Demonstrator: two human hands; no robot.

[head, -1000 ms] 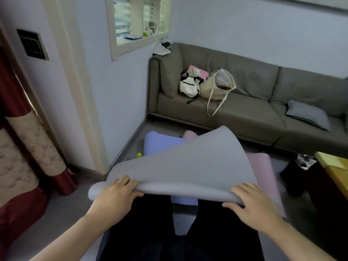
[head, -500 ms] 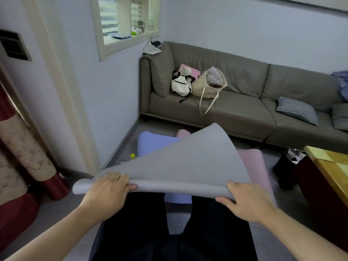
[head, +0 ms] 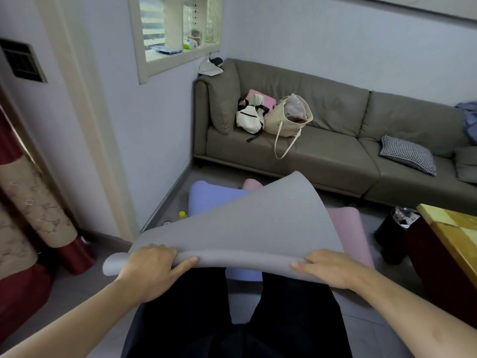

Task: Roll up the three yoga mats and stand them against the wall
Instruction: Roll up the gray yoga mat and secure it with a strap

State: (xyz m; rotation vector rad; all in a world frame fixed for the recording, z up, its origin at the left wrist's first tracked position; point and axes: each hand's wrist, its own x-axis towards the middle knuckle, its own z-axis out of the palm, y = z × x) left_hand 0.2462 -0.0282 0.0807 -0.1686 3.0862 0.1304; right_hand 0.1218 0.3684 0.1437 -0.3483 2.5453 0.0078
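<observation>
A grey yoga mat (head: 253,228) is lifted off the floor in front of me, its near edge curled over and its far corner standing up. My left hand (head: 152,270) grips that folded edge on the left, fingers over the top and thumb underneath. My right hand (head: 327,270) grips the same edge on the right. Beneath it a blue mat (head: 211,195) and a pink mat (head: 351,228) lie flat on the floor, mostly hidden by the grey one and my dark-trousered legs.
A grey sofa (head: 322,161) with bags (head: 286,117) and a checked cushion (head: 407,153) runs along the far wall. A wooden table (head: 451,228) and a black bin (head: 397,228) stand on the right. A red curtain (head: 31,218) hangs on the left. A small yellow-capped bottle (head: 182,215) sits by the left wall.
The view shifts slightly; both hands keep hold of the grey mat's curled edge, and my left thumb has slid further under it.
</observation>
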